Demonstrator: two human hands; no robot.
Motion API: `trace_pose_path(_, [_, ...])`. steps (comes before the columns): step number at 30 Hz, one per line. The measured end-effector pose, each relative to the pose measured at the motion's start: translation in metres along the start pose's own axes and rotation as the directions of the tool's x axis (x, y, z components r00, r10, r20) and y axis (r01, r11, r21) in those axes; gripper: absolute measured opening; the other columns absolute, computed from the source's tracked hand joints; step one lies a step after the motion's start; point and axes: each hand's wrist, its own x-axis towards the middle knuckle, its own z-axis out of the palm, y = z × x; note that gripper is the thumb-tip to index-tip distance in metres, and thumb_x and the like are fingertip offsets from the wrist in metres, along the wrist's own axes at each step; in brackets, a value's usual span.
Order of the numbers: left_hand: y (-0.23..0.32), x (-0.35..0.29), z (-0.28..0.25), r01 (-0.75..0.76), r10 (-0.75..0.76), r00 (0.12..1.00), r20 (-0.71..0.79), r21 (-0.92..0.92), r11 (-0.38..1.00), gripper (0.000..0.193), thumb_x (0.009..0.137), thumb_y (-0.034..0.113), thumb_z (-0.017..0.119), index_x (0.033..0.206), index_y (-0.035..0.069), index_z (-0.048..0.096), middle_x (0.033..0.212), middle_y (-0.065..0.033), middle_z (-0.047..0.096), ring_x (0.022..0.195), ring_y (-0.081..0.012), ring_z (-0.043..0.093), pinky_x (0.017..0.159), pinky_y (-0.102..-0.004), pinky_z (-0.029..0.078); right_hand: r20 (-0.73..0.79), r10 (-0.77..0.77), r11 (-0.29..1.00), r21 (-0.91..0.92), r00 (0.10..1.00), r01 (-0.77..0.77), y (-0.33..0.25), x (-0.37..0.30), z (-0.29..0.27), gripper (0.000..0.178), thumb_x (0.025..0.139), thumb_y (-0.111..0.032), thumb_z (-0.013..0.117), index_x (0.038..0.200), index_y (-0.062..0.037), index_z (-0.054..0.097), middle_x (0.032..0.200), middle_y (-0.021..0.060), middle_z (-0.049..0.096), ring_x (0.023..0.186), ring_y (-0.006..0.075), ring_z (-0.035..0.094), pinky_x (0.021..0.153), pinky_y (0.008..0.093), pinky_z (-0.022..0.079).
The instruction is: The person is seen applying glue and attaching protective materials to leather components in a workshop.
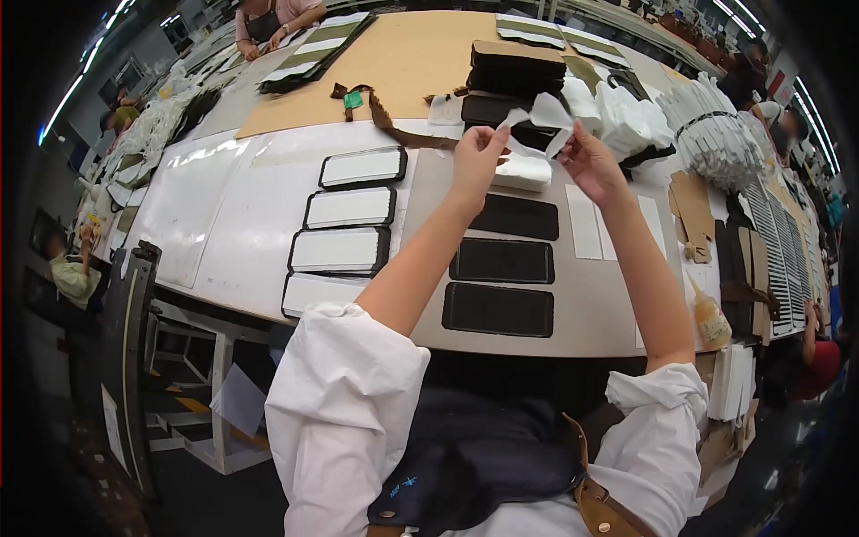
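Note:
A thin white sheet (549, 113), creased and partly folded over, is held up between my hands above the far middle of the table. My left hand (480, 161) pinches its left end, and my right hand (591, 164) grips the right end with bent fingers. Just beneath them lies a stack of white rectangular pieces (523, 174). Nearer to me, black rectangular panels lie in a column, the closest one (498, 310) by the table's front edge. Left of these, several white-topped panels with black borders (351, 208) form another column, the nearer ones overlapping.
Behind my hands stands a pile of dark panels (514, 70), beside white bundles (631, 121). A tied bundle of white strips (720, 139) sits far right. A yellowish squeeze bottle (711, 319) stands at the right edge. A brown strip (394, 130) curves across the table. A co-worker (276, 22) works far left.

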Motion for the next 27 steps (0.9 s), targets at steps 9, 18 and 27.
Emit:
trace_pose_path(9, [-0.023, 0.003, -0.023, 0.211, -0.209, 0.960, -0.188, -0.011, 0.977, 0.060, 0.096, 0.041, 0.074, 0.130, -0.004, 0.055, 0.115, -0.0141, 0.064, 0.108, -0.0219, 0.063, 0.094, -0.0331, 0.055, -0.095, -0.261, 0.965, -0.056, 0.961, 0.257, -0.050, -0.037, 0.006, 0.019, 0.103, -0.030, 0.068, 0.099, -0.0107, 0.068, 0.086, -0.0033, 0.062, 0.081, 0.0095, 0.057, 0.078, 0.0278, 0.047])
trace_pose_path(18, [0.056, -0.075, -0.033, 0.127, -0.123, 0.989, 0.084, -0.053, 0.990, 0.078, 0.102, 0.061, 0.057, 0.145, -0.004, 0.051, 0.129, -0.0161, 0.065, 0.132, -0.0261, 0.056, 0.120, -0.0412, 0.034, 0.379, -0.305, 0.616, -0.622, 0.874, 0.484, -0.022, -0.094, 0.098, 0.020, 0.101, -0.023, 0.071, 0.099, -0.0047, 0.063, 0.087, -0.0049, 0.058, 0.084, 0.0066, 0.051, 0.079, 0.0231, 0.041])
trace_pose_path(27, [0.090, -0.130, -0.020, -0.096, 0.057, 0.990, 0.130, 0.321, 0.942, 0.036, 0.097, 0.031, 0.075, 0.108, -0.003, 0.073, 0.086, -0.0040, 0.072, 0.080, -0.0105, 0.066, 0.072, -0.0270, 0.052, 0.409, -0.403, 0.375, -0.742, 0.819, 0.555, 0.020, -0.148, 0.107, 0.060, 0.088, -0.023, 0.083, 0.133, -0.0059, 0.046, 0.131, 0.0095, 0.053, 0.118, 0.0210, 0.053, 0.101, 0.0346, 0.043])
